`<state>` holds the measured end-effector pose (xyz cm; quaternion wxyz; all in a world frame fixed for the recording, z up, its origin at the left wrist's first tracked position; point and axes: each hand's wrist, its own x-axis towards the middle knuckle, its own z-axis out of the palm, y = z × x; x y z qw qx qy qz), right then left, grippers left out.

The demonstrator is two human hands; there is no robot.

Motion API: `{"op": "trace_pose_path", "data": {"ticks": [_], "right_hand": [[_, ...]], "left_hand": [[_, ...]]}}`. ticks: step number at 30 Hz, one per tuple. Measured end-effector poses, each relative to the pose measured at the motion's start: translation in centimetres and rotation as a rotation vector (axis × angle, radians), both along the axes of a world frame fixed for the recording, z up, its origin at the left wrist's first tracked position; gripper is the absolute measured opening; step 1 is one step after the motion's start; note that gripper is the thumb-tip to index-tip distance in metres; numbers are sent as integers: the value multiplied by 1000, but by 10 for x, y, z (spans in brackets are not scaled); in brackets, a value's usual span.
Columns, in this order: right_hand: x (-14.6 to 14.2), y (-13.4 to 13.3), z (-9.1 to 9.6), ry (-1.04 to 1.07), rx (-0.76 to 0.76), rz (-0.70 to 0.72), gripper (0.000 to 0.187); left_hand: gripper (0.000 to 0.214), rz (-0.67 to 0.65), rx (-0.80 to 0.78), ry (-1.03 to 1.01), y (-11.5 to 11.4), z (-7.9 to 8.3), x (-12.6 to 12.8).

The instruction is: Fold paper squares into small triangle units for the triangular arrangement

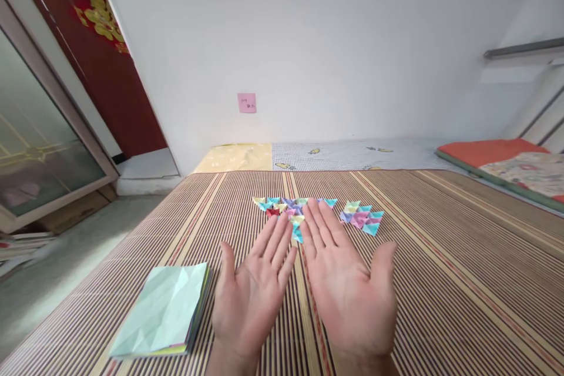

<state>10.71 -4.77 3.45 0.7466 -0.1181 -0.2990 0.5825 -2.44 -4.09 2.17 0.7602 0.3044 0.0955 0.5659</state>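
Both palms face up over a striped bamboo mat (440, 282). My left hand (253, 288) is open with its fingers stretched out, and nothing lies in it. Beside it my right hand (346, 282) is likewise open and bare, thumb spread to the right. Just beyond the fingertips are several small folded paper pieces (273, 204) in many colours, partly hidden by my fingers. Another cluster of folded paper pieces (362, 217) lies to the right. Left of my left hand rests a stack of creased coloured paper (161, 308), pale green on top.
A pink sticky note (247, 103) is on the white wall (330, 41). Patterned cloth (335, 155) runs along the mat's far edge. Folded orange bedding (489, 155) lies at the far right. A glass-panelled door (44, 129) and the floor (110, 247) are at the left.
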Motion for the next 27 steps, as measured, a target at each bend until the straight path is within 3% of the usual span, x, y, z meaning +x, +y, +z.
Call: {"op": "trace_pose_path", "data": {"ticks": [4, 5, 7, 10, 14, 21, 25, 27], "right_hand": [[-5, 1, -16, -244, -76, -9, 63], [-7, 2, -21, -341, -106, 9, 58], [-10, 5, -32, -429, -154, 110, 55], [-11, 14, -39, -310, -140, 293, 66], [-9, 22, -37, -273, -101, 330, 80], [-7, 27, -43, -311, -118, 295, 73], [-6, 31, -51, -318, -156, 391, 79], [-6, 31, -54, -318, -160, 423, 72]], "left_hand": [[66, 364, 272, 575, 1, -21, 9], [67, 447, 315, 673, 3, -29, 13], [72, 684, 536, 1119, 6, -47, 23], [86, 840, 775, 1480, 9, -64, 36], [93, 932, 835, 1650, 6, -68, 44], [96, 1146, 896, 1990, 4, -69, 47], [93, 1176, 899, 2043, 3, -71, 51], [92, 1193, 868, 2045, 2, -73, 56]]}}
